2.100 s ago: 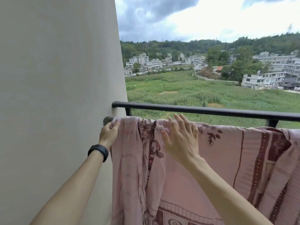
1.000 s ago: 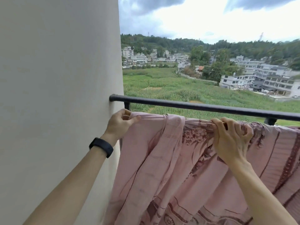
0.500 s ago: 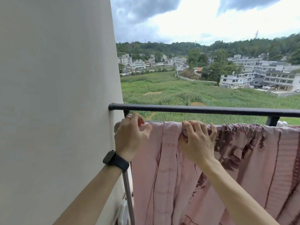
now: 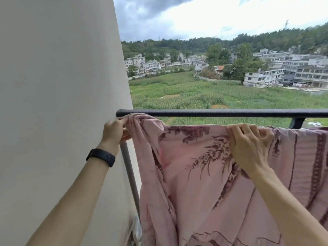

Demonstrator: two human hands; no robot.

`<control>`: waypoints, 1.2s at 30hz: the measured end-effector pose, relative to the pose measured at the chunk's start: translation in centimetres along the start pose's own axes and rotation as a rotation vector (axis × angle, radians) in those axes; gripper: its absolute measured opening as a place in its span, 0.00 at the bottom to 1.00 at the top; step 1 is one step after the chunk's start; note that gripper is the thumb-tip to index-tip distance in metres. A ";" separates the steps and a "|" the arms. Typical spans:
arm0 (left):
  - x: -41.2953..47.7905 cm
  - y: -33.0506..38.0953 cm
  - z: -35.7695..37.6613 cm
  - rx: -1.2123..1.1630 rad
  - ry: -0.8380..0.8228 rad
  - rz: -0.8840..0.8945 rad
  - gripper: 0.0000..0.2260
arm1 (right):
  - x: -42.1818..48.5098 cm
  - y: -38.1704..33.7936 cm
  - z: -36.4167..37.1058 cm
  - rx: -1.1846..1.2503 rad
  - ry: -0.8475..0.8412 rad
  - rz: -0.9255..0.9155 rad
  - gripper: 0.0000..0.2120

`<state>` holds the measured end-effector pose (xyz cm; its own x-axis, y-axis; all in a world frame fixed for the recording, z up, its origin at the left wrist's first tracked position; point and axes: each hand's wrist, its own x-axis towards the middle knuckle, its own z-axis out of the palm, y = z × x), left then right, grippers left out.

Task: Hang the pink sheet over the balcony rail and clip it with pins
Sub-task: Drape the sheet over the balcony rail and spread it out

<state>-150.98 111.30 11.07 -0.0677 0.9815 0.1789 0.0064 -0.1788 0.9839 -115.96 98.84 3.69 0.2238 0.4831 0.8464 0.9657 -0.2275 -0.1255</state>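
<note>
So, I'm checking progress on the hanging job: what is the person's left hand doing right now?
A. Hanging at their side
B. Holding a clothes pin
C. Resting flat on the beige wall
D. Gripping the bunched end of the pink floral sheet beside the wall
D: the left hand is closed on the bunched end of the pink floral sheet, next to the beige wall and just under the black metal rail.

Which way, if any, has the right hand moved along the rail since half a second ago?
Yes. The right hand has slid to the right along the sheet, farther from the wall; it now grips near the rail post.
</note>
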 end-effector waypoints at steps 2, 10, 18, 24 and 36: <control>0.7 -0.7 -2.1 -0.089 0.094 -0.114 0.09 | 0.2 2.3 -0.9 -0.021 -0.035 0.111 0.15; -0.8 -3.8 -4.2 0.122 -0.171 -0.123 0.06 | 0.6 -9.5 -0.3 0.157 -0.150 0.036 0.19; 1.3 -2.1 -5.8 -0.196 -0.247 -0.188 0.20 | 0.4 -13.4 3.7 0.005 -0.252 -0.160 0.22; 3.1 -1.2 -5.3 0.106 -0.062 0.028 0.08 | -0.3 -2.3 1.2 -0.127 -0.125 -0.023 0.23; 1.3 -3.9 -4.8 0.820 0.006 0.225 0.35 | 0.5 -17.6 2.7 0.143 -0.293 -0.142 0.25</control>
<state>-155.83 112.97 7.41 0.0169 0.9276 0.3733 0.7410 -0.2623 0.6182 -132.47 105.36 4.90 0.0946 0.7282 0.6788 0.9939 -0.0302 -0.1062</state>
